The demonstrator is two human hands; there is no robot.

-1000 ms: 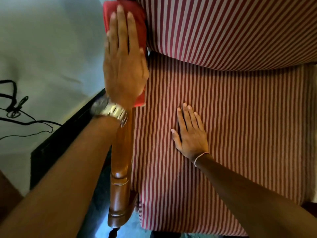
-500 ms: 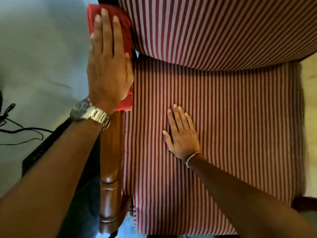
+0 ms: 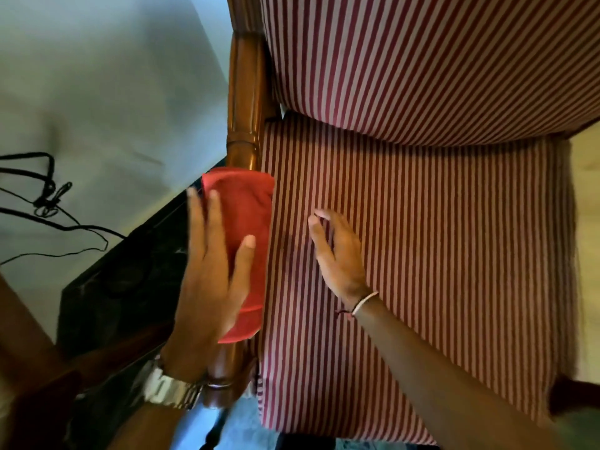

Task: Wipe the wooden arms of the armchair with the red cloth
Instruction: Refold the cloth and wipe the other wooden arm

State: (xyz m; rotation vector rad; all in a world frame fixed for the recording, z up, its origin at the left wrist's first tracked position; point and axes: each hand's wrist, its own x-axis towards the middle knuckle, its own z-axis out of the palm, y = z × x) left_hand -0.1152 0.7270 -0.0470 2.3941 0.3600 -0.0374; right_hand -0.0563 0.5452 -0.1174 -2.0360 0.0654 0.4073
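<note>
The folded red cloth (image 3: pixel 246 222) lies over the front half of the armchair's left wooden arm (image 3: pixel 245 95), which runs up the frame beside the striped seat. My left hand (image 3: pixel 211 271), with a metal watch at the wrist, presses flat on the cloth, fingers spread over its left side. The bare polished wood shows above the cloth, up to the backrest. My right hand (image 3: pixel 337 254) rests on the red-and-white striped seat cushion (image 3: pixel 438 254), fingers apart and a little blurred, holding nothing. The right arm of the chair is barely visible at the far right.
A dark cabinet or box (image 3: pixel 130 280) stands close against the left side of the chair. Black cables (image 3: pixel 48 203) lie on the pale surface at the left. The striped backrest (image 3: pixel 422 60) overhangs the seat at the top.
My left hand has slid the red cloth down the wooden arm from the backrest end toward the front, uncovering the upper wood. My right hand has shifted slightly on the seat.
</note>
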